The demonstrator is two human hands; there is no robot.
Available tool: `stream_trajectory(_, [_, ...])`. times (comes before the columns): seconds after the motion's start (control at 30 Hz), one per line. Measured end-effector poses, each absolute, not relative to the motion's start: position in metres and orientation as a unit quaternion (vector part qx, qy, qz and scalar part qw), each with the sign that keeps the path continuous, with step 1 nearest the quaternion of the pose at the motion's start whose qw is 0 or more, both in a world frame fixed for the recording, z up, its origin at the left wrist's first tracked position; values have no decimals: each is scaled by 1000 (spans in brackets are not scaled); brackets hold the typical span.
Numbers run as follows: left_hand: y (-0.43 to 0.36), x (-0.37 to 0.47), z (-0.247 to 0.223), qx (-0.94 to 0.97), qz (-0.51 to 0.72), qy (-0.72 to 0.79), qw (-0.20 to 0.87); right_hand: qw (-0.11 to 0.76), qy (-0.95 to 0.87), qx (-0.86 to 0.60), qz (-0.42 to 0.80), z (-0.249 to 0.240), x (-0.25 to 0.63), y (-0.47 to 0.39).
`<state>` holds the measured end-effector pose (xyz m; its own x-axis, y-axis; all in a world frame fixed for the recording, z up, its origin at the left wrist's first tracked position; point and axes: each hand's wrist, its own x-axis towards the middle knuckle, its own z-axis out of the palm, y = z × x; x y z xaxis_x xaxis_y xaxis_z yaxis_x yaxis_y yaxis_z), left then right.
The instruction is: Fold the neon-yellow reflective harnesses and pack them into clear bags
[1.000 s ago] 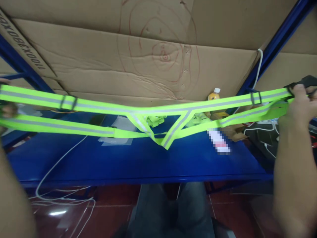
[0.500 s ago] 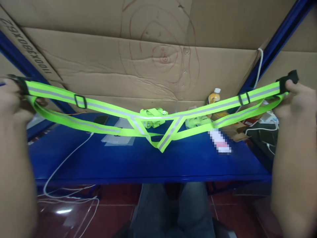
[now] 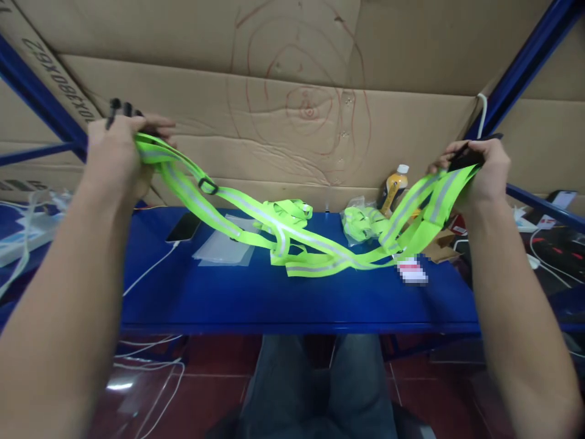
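Note:
A neon green strap harness (image 3: 315, 238) with grey reflective stripes and black buckles sags between my two raised hands, above the blue table. My left hand (image 3: 125, 146) is closed round its left end, where black clips stick up above the knuckles. At the right, my right hand (image 3: 484, 161) grips the other end by a black part. Behind the harness lie a folded green bundle (image 3: 292, 213) and another green bundle in clear plastic (image 3: 361, 222).
On the blue table (image 3: 219, 299) are clear plastic bags (image 3: 219, 250), a phone (image 3: 183, 227) with a white cable, an orange bottle (image 3: 395, 186) and a blurred white card (image 3: 411, 269). Blue metal posts and a cardboard wall (image 3: 183, 91) stand around. Cables lie at both sides.
Both hands have come inward, closer together. The harness, stretched wide before, now hangs slacker and its straps are twisted and crossed in the middle.

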<state>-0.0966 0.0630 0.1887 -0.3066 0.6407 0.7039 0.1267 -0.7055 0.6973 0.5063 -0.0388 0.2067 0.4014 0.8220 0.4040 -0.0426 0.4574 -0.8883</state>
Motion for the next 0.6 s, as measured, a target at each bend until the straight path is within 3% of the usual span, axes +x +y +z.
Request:
stream_trajectory(0.23, [6, 13, 190, 698, 596, 211, 336, 673, -571, -376, 282, 203, 418, -40])
stream_trajectory(0.4, [6, 100, 157, 689, 657, 276, 135, 565, -734, -371, 64, 169, 333, -51])
stream_trajectory(0.5, [5, 137, 137, 662, 676, 301, 124, 516, -740, -429, -47, 143, 298, -55])
stream_trajectory(0.6, [-2, 157, 122, 650, 674, 308, 167, 475, -713, -512, -70, 126, 280, -54])
